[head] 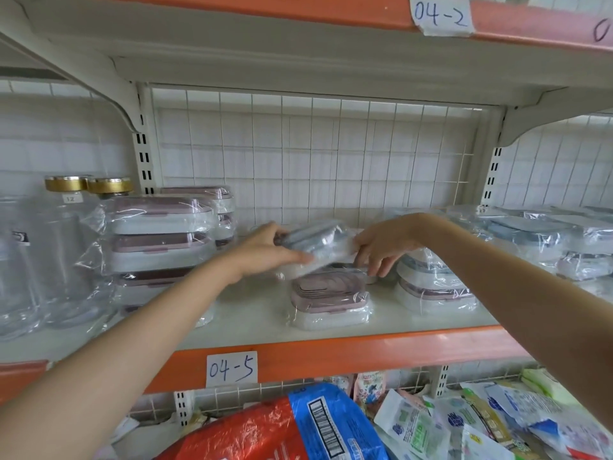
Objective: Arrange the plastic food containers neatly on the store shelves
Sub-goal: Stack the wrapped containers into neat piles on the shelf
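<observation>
A blue-lidded plastic container (pixel 313 245) in clear wrap hangs tilted above the shelf (pixel 252 322). My left hand (pixel 265 249) grips its left end and my right hand (pixel 384 245) holds its right end with fingers curled down. Right under it sits a pink-lidded container (pixel 328 298). A stack of pink-lidded containers (pixel 159 250) stands at the left, with another stack (pixel 220 210) behind it. To the right sits a short stack (pixel 431 287) with a pink-lidded container at the bottom. Blue-lidded containers (pixel 544 237) fill the far right.
Clear jars with gold lids (pixel 66 247) stand at the far left. A wire grid (pixel 315 161) backs the shelf, and an upper shelf (pixel 298 14) hangs overhead. The orange shelf edge carries a label 04-5 (pixel 231 368). Packaged goods (pixel 331 423) are piled below.
</observation>
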`<state>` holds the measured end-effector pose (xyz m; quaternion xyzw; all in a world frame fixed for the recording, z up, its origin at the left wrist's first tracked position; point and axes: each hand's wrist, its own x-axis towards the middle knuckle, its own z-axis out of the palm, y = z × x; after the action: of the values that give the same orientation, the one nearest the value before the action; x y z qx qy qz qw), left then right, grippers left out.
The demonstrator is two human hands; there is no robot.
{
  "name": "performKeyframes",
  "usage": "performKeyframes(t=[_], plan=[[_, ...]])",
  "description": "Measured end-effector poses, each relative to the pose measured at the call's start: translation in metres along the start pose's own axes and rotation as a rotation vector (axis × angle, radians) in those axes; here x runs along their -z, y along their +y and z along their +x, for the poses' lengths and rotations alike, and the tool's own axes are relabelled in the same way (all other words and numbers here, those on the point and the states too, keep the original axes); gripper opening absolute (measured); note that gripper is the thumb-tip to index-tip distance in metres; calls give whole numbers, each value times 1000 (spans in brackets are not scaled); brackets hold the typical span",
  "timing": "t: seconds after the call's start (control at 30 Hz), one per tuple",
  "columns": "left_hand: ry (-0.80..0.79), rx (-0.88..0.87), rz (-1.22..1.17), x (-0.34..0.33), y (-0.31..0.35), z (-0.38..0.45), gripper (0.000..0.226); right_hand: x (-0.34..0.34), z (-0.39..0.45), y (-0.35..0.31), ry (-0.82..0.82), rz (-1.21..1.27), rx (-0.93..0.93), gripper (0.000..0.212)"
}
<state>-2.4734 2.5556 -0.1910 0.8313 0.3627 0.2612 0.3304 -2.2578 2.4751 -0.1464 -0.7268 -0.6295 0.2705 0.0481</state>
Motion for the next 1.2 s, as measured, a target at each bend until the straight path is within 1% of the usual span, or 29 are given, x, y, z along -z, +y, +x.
performKeyframes(t=[0.07, 0.13, 0.23, 0.3, 0.37, 0.43, 0.47, 0.5, 0.57, 0.6, 0.63, 0.67, 0.7, 0.77, 0.83, 0.9, 0.97, 1.03, 1.07, 1.13, 1.2], plan=[[128, -14, -60, 9, 4, -3, 63, -7, 0, -2, -58, 37, 12, 58], [197, -27, -68, 19, 11, -5, 63, -17, 1, -5, -69, 29, 45, 57], [237, -8, -25, 32, 20, -7, 61, -37, 9, -15, -17, 85, 141, 50], [246, 21, 14, 37, 22, -9, 60, -51, 20, -23, 7, 188, 194, 55], [257, 54, 33, 38, 20, -11, 60, -59, 29, -30, -11, 311, 216, 56], [265, 68, 36, 39, 18, -11, 59, -58, 35, -32, -19, 410, 212, 47], [270, 70, 35, 39, 18, -11, 57, -54, 36, -32, 20, 397, 209, 41], [278, 73, 41, 40, 19, -11, 56, -47, 37, -30, 107, 310, 199, 36], [289, 83, 68, 42, 22, -9, 55, -27, 43, -21, 363, -30, 158, 32], [290, 86, 77, 43, 24, -7, 57, -17, 46, -16, 472, -201, 136, 34], [288, 84, 82, 43, 26, -5, 60, -8, 51, -10, 541, -333, 105, 42], [284, 77, 88, 43, 28, -3, 61, -1, 58, -4, 566, -421, 65, 54], [282, 70, 95, 42, 29, -1, 62, 5, 65, 3, 546, -486, 20, 65], [289, 72, 106, 40, 30, 3, 65, 13, 79, 13, 437, -567, -41, 84], [295, 84, 95, 41, 29, 6, 69, 20, 91, 18, 346, -534, -59, 97], [291, 94, 73, 43, 27, 7, 67, 24, 100, 17, 291, -512, -49, 104], [294, 98, 38, 47, 25, 7, 60, 25, 105, 15, 237, -455, -47, 104], [297, 98, 2, 50, 24, 7, 52, 23, 106, 14, 208, -398, -55, 97], [295, 99, -5, 50, 24, 8, 51, 21, 104, 13, 220, -393, -44, 92], [302, 98, -20, 51, 24, 9, 50, 18, 99, 10, 295, -412, 15, 85], [327, 93, -50, 53, 26, 11, 52, 14, 88, 2, 381, -477, 99, 84]])
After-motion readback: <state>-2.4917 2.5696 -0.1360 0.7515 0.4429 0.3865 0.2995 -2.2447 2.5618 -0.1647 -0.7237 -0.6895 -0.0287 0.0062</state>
